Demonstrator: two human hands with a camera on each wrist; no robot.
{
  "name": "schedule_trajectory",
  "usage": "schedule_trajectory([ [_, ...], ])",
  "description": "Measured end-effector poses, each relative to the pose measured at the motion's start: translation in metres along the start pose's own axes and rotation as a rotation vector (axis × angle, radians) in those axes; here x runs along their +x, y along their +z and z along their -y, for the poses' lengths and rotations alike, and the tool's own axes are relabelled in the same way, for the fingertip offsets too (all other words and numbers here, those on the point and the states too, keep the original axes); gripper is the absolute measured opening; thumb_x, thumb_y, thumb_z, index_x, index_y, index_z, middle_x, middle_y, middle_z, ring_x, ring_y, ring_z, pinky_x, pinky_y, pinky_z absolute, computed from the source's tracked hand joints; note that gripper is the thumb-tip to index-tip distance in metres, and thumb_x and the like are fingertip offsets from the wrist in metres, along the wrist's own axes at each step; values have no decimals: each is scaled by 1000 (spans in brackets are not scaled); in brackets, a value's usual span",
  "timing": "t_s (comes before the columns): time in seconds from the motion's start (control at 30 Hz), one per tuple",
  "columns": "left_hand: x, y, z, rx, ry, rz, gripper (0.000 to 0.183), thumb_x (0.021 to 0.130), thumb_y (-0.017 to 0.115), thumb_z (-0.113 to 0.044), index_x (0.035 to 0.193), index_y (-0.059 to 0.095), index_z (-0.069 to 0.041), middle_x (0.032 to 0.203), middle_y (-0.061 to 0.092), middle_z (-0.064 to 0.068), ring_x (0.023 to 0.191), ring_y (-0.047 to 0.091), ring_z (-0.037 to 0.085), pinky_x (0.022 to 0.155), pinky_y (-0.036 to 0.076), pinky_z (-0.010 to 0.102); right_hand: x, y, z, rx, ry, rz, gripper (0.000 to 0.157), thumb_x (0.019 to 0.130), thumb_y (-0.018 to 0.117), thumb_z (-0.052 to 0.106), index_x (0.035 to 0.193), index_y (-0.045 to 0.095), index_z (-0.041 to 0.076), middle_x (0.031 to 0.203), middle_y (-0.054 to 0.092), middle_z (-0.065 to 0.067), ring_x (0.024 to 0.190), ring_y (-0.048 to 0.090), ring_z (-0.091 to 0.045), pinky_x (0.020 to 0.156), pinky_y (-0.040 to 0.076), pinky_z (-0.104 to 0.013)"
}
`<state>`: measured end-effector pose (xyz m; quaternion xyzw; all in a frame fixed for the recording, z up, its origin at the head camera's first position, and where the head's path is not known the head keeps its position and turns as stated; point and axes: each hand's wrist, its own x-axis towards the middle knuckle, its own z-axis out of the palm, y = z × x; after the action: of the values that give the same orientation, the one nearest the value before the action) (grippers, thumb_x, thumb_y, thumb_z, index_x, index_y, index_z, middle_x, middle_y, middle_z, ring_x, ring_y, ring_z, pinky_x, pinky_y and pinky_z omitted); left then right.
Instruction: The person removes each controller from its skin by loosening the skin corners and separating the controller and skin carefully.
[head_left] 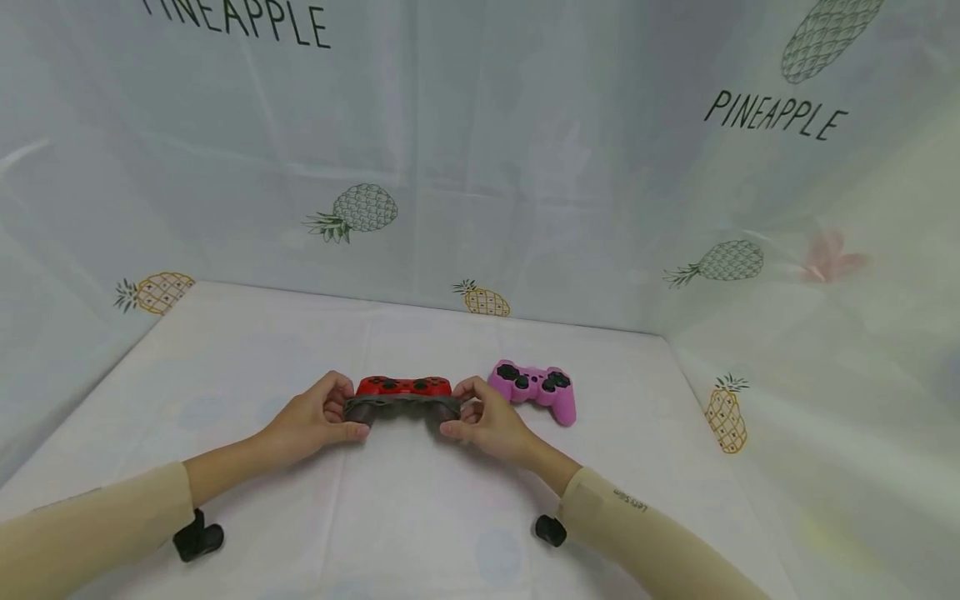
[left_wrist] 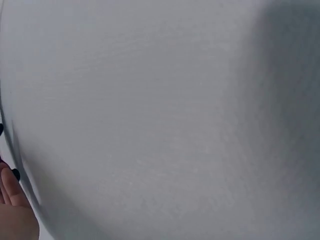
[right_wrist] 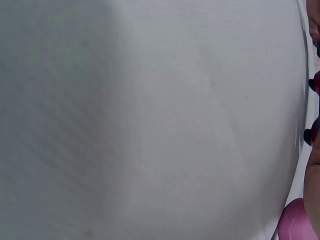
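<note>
A red game controller (head_left: pixel 405 386) is held between both hands at the middle of the table. Dark grey, wrinkled material (head_left: pixel 405 400) runs along its near side and over the grips. On its left end, my left hand (head_left: pixel 322 414) pinches the dark grip between thumb and fingers. My right hand (head_left: pixel 487 421) does the same at the right grip. Only a sliver of the left hand (left_wrist: pixel 15 200) enters the left wrist view. In the right wrist view, the right hand (right_wrist: pixel 313 185) and black thumbsticks show at the right edge.
Just beyond the right hand lies a pink game controller (head_left: pixel 536 385) with black buttons. A white cloth (head_left: pixel 420 517) covers the table, and a pineapple-print curtain (head_left: pixel 480 167) rises behind and at the sides. Small black devices (head_left: pixel 198 537) sit at the wrists.
</note>
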<state>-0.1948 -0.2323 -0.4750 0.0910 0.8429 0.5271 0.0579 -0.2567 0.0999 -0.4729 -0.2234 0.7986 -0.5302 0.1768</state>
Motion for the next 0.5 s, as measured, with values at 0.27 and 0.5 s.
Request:
schedule_trajectory([
  [0.27, -1, -6, -3, -11, -8, 61, 56, 87, 91, -26, 120, 50, -6, 93, 51, 7, 80, 51, 14, 71, 46, 24, 1, -3, -1, -90, -56, 67, 46, 88, 90, 16, 119, 57, 10, 87, 54, -4, 77, 51, -11, 68, 44, -22],
  [0.5, -5, -5, 3, 99, 33, 108, 53, 85, 92, -29, 111, 50, -10, 83, 53, 3, 71, 52, 10, 67, 43, 25, -3, 1, -5, -227, -107, 113, 46, 86, 91, 19, 114, 54, 12, 85, 58, -4, 74, 53, -7, 67, 44, -21],
])
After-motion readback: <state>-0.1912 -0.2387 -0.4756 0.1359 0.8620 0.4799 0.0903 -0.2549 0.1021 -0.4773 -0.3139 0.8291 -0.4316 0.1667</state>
